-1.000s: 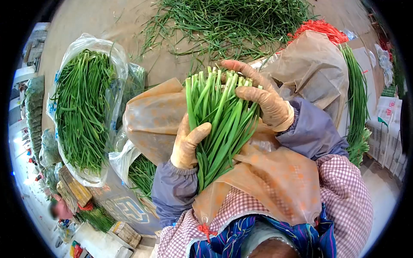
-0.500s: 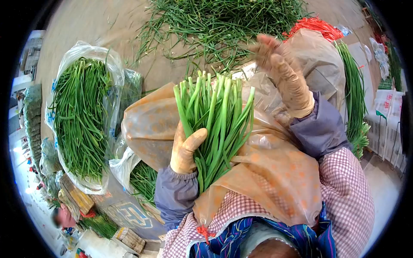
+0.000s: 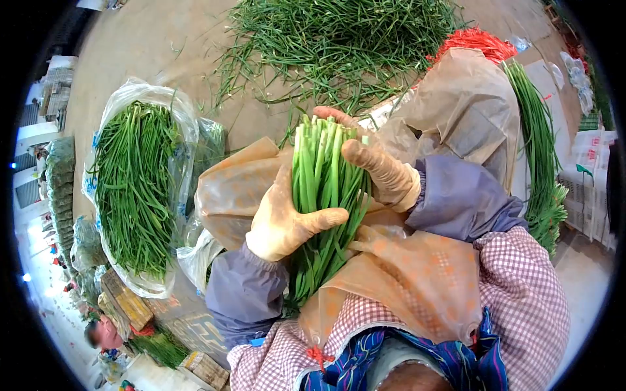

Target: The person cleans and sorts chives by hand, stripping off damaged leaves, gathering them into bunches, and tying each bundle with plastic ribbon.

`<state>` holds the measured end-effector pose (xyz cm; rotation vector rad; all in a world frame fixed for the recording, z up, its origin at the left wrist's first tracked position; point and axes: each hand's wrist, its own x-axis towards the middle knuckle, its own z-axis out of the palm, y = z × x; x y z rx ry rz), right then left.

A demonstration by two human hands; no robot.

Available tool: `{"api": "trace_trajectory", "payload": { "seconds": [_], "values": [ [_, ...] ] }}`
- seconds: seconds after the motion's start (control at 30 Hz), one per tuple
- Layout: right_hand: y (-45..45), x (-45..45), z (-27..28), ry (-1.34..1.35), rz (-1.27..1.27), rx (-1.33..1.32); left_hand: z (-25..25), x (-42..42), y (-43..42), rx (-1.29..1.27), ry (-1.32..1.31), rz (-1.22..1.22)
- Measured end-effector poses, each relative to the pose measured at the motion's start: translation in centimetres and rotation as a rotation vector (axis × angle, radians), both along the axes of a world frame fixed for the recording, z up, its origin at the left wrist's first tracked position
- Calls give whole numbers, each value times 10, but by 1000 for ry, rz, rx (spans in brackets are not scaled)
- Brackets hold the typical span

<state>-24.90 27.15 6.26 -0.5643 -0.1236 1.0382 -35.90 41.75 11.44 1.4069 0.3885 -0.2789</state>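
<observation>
A bunch of green stalks [image 3: 323,176] stands in front of my chest, pale cut ends up and leaves hanging over the apron. My left hand [image 3: 287,218], in a pale glove, is wrapped round its left side, the thumb lying across the front. On the upper right, my right hand [image 3: 385,169] presses on the bunch, with the thumb in front and fingers behind the stalk ends. The stalks hide part of the fingers of both hands. An orange-patterned translucent apron [image 3: 411,267] covers my lap.
Loose greens [image 3: 345,45] lie heaped on the floor ahead. At left stands a plastic bag of greens [image 3: 137,189]. Red strings [image 3: 479,44] and more stalks [image 3: 535,130] are at right, near a white crate [image 3: 587,189]. A person in pink [image 3: 107,332] is at lower left.
My right hand swung away to the upper right, then came back onto the bunch. The bunch is now narrower, and my left thumb reaches further across it.
</observation>
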Motion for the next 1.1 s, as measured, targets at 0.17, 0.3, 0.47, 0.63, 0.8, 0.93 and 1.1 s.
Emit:
{"api": "trace_trajectory", "payload": {
  "seconds": [0.17,0.3,0.47,0.63,0.8,0.93,1.1],
  "values": [
    [12,2,7,-31,42,-45,-3,16,8,278,99,-189],
    [22,10,13,-25,-2,-205,14,39,-2,577,134,-380],
    [46,40,2,-135,-98,-175,12,41,-7,629,-5,-199],
    [23,104,80,-220,-295,-4,31,48,-22,486,-2,-54],
    [-41,175,155,-327,-660,416,15,36,12,879,120,-287],
    [-63,221,131,-830,-1006,-142,49,42,60,623,253,-243],
    [-20,150,96,-918,-695,-131,100,110,23,597,-483,-28]
  ]
}}
